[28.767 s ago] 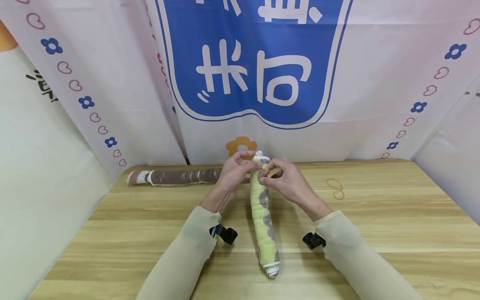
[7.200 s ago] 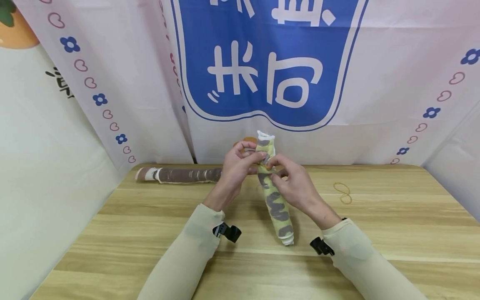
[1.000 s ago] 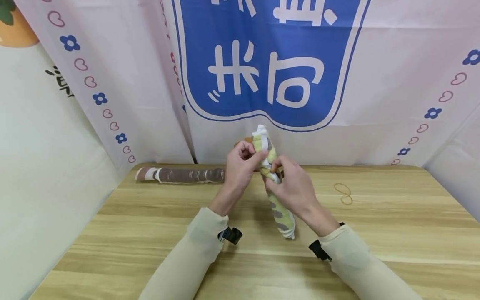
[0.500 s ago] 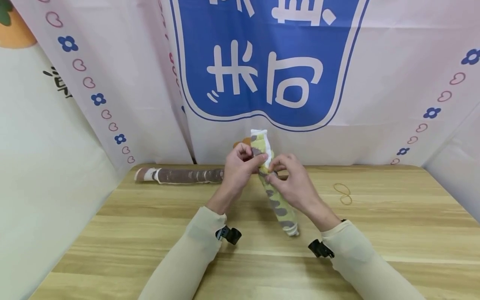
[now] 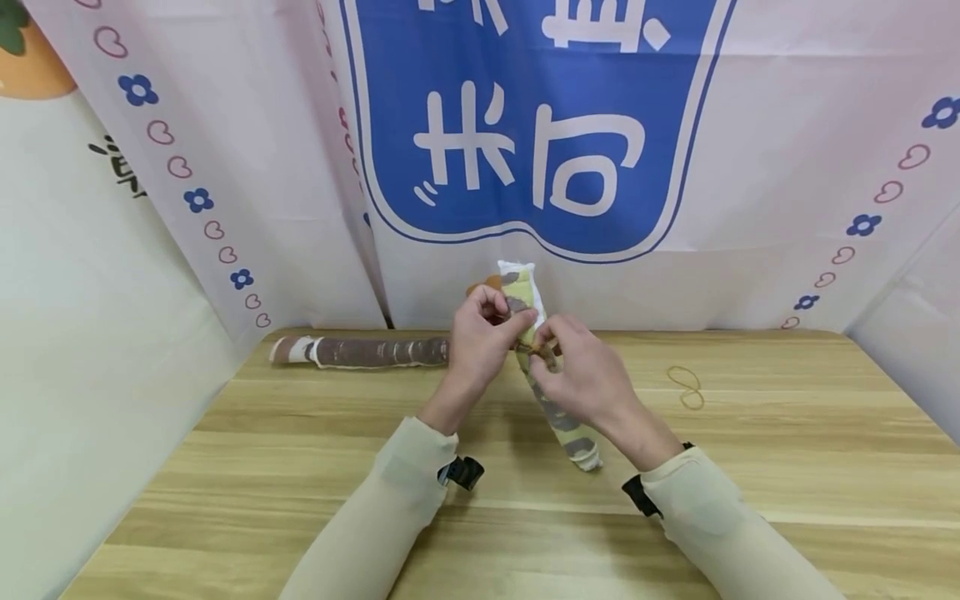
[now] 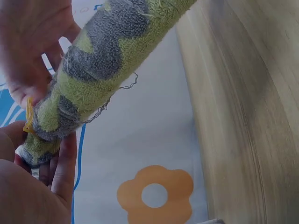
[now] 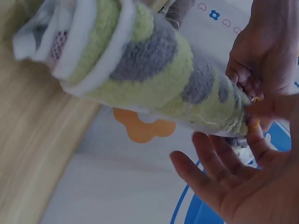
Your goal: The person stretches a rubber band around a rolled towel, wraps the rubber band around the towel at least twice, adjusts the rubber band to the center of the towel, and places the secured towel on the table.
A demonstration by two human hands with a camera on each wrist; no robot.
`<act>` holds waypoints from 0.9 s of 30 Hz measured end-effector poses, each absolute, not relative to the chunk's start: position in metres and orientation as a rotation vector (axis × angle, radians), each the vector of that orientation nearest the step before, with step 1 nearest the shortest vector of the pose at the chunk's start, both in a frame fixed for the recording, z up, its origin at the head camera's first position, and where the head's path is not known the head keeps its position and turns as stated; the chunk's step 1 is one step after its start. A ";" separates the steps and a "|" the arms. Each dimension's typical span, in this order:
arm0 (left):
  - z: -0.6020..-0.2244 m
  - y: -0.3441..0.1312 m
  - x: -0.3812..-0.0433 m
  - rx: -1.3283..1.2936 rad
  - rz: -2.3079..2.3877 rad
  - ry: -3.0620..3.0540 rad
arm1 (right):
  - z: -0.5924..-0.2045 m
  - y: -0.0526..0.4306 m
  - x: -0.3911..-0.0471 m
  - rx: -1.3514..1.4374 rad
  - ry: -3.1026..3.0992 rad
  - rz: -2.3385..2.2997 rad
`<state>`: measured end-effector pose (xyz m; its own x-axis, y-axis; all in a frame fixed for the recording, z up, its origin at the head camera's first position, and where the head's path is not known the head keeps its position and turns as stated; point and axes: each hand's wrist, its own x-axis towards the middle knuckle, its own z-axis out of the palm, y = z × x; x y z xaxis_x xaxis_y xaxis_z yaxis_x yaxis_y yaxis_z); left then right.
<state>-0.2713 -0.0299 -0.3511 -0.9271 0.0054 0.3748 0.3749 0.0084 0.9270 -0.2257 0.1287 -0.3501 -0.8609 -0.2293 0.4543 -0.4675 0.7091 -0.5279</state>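
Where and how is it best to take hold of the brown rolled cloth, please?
Probably around its visible middle, from above, gripping across: the brown rolled cloth is long, narrow and lies along the back edge of the table. The hanging cloth is close behind, and the roll's right part is hidden behind the left hand, so those sides look worse.

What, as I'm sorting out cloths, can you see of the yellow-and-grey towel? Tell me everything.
The towel is rolled into a long tube of fluffy cloth, greenish yellow with grey patches, layered white edges at the near end and a few loose threads. It slants, its far end raised above the table. The left hand grips it near that end; the right hand pinches an orange band against it. I can't tell whether the near end touches the table.
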 end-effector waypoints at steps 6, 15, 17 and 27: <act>-0.352 -0.029 -0.272 -0.433 -2.060 -2.046 | -0.348 0.129 -0.225 0.464 -2.609 0.933; -0.354 -0.041 -0.283 -0.384 -2.465 -2.051 | -0.348 0.137 -0.233 0.314 -2.513 1.689; -0.354 -0.040 -0.284 -0.385 -2.445 -2.055 | -0.349 0.136 -0.233 0.376 -2.489 1.669; -0.351 -0.035 -0.278 -0.312 -2.233 -2.058 | -0.357 0.129 -0.230 0.670 -2.415 1.273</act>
